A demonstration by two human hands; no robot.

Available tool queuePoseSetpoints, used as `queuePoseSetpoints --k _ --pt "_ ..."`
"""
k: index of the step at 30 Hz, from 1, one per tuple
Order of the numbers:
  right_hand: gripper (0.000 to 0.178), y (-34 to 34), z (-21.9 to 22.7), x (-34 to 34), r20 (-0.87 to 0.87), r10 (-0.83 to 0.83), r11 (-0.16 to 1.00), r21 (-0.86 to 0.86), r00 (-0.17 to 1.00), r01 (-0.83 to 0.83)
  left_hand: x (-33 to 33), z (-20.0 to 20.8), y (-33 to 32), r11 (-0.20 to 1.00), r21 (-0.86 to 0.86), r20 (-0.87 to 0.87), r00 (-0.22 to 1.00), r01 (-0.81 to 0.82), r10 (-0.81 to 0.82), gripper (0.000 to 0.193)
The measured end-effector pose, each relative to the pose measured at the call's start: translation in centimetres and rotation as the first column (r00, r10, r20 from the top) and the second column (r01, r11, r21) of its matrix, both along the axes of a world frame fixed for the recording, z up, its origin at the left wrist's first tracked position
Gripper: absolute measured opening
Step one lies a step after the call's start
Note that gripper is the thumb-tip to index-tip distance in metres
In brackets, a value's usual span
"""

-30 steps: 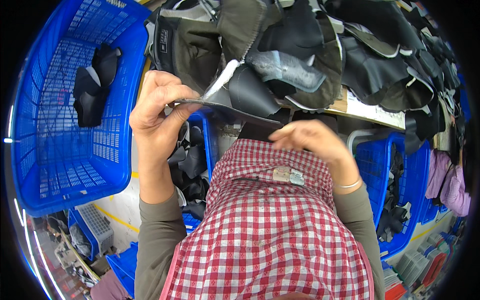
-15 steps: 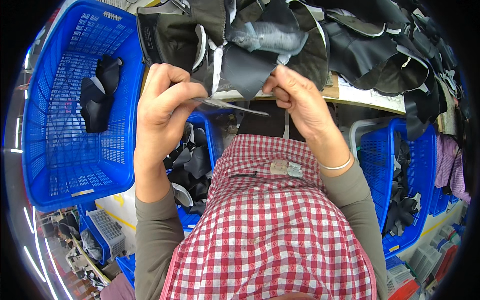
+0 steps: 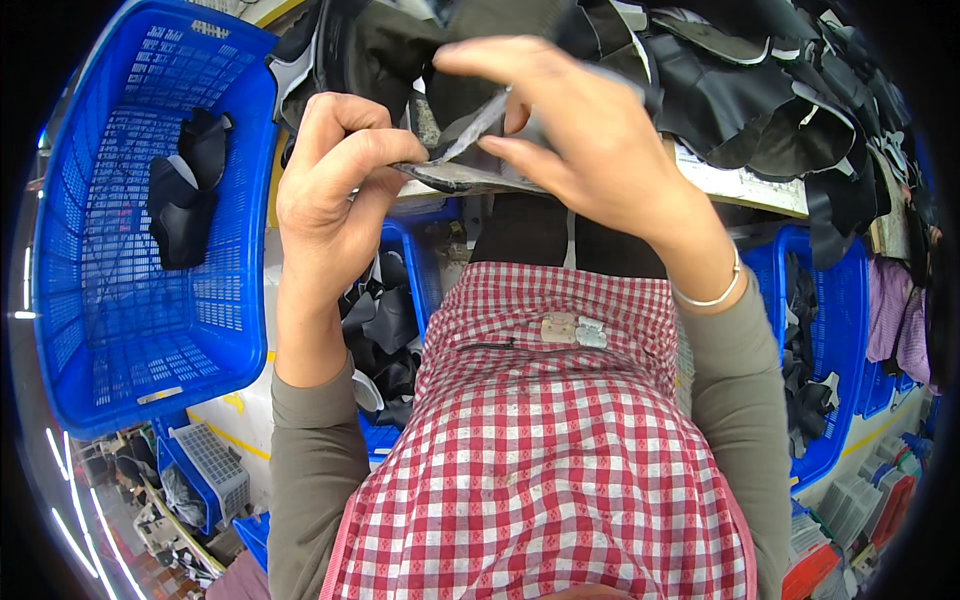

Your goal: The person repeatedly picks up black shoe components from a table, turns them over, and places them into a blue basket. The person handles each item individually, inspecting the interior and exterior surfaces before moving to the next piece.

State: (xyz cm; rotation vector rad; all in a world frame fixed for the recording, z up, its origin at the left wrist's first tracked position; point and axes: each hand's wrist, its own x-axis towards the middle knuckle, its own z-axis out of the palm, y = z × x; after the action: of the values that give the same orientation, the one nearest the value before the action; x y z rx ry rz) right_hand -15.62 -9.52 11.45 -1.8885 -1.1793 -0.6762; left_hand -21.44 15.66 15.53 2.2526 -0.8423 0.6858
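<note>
My left hand (image 3: 335, 190) is closed in a pinch, thumb and forefinger gripping the edge of a black shoe upper (image 3: 440, 180). A pale grey strip of its lining (image 3: 478, 125) stands up from that edge. Over the piece spreads my right hand (image 3: 585, 135), slightly blurred, its forefinger stretched out to the left and the thumb apart below. Its fingers are close to the lining strip; whether they touch it I cannot tell. Behind both hands, more dark uppers (image 3: 710, 125) lie heaped on the table (image 3: 745, 190), and my right hand hides some of them.
At the left stands a blue basket (image 3: 60, 330) with a few black uppers (image 3: 185, 205) inside. Below the table are another blue basket (image 3: 425, 275) holding dark pieces and a blue crate (image 3: 840, 370) at the right. Plastic boxes (image 3: 850, 510) sit at the lower right.
My right hand has moved up and left over the piece, and its fingers have gone from a pinch to spread. The left hand keeps its pinch on the upper, whose lining now stands up.
</note>
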Motion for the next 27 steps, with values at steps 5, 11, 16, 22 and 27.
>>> queuePoseSetpoints --k 5,11,16,22,27 --pt "0.019 0.7 0.3 2.4 -0.052 -0.300 0.879 -0.404 0.952 0.255 0.8 -2.3 0.7 1.000 -0.026 0.142 0.990 0.011 -0.008 0.037" --pt "0.022 4.3 -5.1 -3.4 0.109 -0.409 0.866 -0.268 0.906 0.423 0.5 -8.0 1.3 0.984 -0.170 0.053 0.996 -0.056 0.066 0.036" --pt "0.025 3.3 -6.6 -2.3 0.032 -0.402 0.876 -0.276 0.915 0.395 -0.7 -10.3 1.6 0.993 -0.085 0.077 0.993 -0.080 0.087 0.037" --pt "0.021 3.1 -7.6 -1.5 0.165 -0.240 0.950 -0.165 0.957 0.266 -1.1 -11.3 2.2 0.990 -0.012 0.094 0.986 -0.140 0.141 0.049" --pt "0.018 2.9 -7.9 -1.9 0.183 -0.205 0.968 -0.108 0.962 0.227 -1.6 -11.5 2.5 0.997 -0.027 0.183 0.980 -0.076 0.080 0.039"
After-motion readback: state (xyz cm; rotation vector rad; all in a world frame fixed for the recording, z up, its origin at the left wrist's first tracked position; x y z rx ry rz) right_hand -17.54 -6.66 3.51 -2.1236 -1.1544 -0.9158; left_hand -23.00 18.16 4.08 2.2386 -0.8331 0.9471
